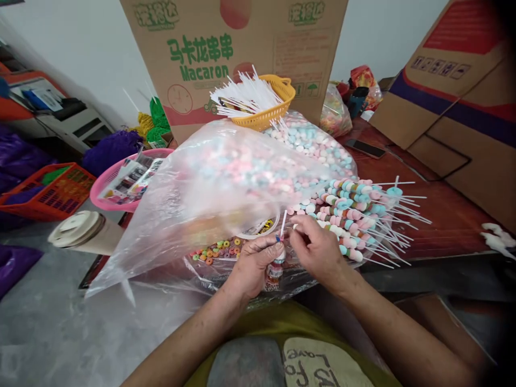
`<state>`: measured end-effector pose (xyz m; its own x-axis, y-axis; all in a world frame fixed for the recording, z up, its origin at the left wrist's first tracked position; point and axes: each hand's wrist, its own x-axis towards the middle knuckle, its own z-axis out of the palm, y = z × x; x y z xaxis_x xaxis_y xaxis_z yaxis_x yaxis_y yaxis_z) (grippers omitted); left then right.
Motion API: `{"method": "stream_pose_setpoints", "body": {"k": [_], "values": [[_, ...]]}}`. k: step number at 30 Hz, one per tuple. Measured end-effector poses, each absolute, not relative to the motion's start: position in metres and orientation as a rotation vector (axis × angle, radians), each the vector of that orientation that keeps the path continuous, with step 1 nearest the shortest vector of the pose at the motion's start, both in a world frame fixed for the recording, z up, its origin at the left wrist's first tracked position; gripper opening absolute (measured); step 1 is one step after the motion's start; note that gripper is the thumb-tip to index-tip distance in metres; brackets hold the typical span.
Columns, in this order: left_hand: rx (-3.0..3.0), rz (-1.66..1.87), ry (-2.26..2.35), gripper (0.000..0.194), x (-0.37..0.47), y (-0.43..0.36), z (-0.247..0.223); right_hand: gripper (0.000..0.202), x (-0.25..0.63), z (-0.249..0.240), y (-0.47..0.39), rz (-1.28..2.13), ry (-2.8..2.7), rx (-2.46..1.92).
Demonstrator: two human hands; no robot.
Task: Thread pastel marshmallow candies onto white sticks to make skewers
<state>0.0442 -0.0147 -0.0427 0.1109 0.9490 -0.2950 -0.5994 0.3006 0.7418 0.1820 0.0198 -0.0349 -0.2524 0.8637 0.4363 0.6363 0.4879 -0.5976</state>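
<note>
Both hands, left (253, 264) and right (318, 248), pinch one candy stick (282, 228) between them.

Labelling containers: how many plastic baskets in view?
3. Yellow woven plastic basket holding white sticks, by the Macaron carton; round pink plastic basket left of the clear bag; orange-red plastic crate basket far left. Others may be hidden behind the bag.
</note>
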Motion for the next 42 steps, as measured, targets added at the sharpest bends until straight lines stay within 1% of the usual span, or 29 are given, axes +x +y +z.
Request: {"method": "stream_pose_setpoints", "body": {"k": [2,4,9,15,17,20,22,24,26,29,31,34,37,40,42], "values": [[0.481,1.257,0.847,0.022,0.053,-0.014,-0.044,0.019,0.183,-0.038,0.016,0.347,-1.956,-1.153],[0.463,1.294,0.855,0.022,0.057,-0.013,-0.045,0.018,0.184,-0.040,0.015,0.381,-1.909,-1.089],[0.391,1.265,0.871,0.024,0.055,-0.011,-0.042,0.019,0.185,-0.048,0.016,0.446,-1.883,-1.095],[0.310,1.270,0.946,0.028,0.054,-0.007,-0.045,0.019,0.180,-0.059,0.011,0.307,-1.896,-1.156],[0.316,1.284,0.938,0.028,0.054,-0.008,-0.046,0.018,0.177,-0.062,0.011,0.467,-1.815,-1.216],[0.375,1.298,0.926,0.026,0.053,-0.009,-0.046,0.018,0.179,-0.067,0.018,0.937,-1.698,-1.327],[0.379,1.289,0.939,0.027,0.050,-0.009,-0.046,0.019,0.184,-0.069,0.024,1.112,-1.702,-1.344],[0.343,1.304,0.977,0.028,0.046,-0.009,-0.046,0.019,0.192,-0.065,0.028,1.080,-1.715,-1.348],[0.306,1.320,1.015,0.027,0.042,-0.007,-0.047,0.020,0.197,-0.057,0.029,0.942,-1.714,-1.309],[0.286,1.349,1.008,0.026,0.040,-0.005,-0.047,0.026,0.192,-0.045,0.024,0.765,-1.884,-1.044],[0.278,1.392,0.992,0.026,0.039,-0.004,-0.047,0.022,0.182,-0.046,0.018,0.808,-2.005,-0.925],[0.303,1.413,1.005,0.026,0.035,-0.003,-0.048,0.023,0.175,-0.057,0.010,0.879,-2.016,-0.999],[0.353,1.375,1.034,0.026,0.032,-0.004,-0.050,0.018,0.185,-0.061,0.006,0.888,-1.910,-1.065],[0.456,1.276,1.097,0.024,0.035,-0.003,-0.052,0.013,0.200,-0.050,0.002,1.013,-1.683,-1.030],[0.570,1.183,1.122,0.019,0.041,-0.003,-0.054,0.016,0.203,-0.043,0.000,1.128,-1.683,-0.923]]}}
